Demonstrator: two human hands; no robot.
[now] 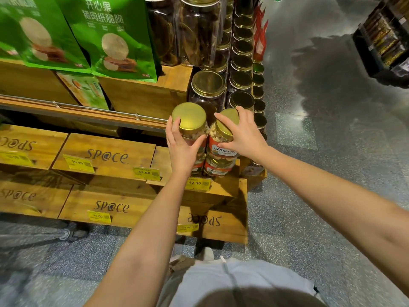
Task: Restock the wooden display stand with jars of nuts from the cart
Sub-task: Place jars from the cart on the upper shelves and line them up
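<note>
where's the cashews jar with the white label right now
In the head view, just right of centre: the cashews jar sits under the right hand, stacked on a lower cashews jar, beside the gold-lidded jar that the left hand grips.

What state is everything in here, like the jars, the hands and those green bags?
left jar, upright, gold lid on.
cashew jar, tilted, lid on.
lower cashew jar, beneath it, standing on the wooden display stand.
dark jar, lid on, shelved behind.
green bags, standing upright.
left hand, gripping the left jar.
right hand, gripping the cashew jar at its lid.
</note>
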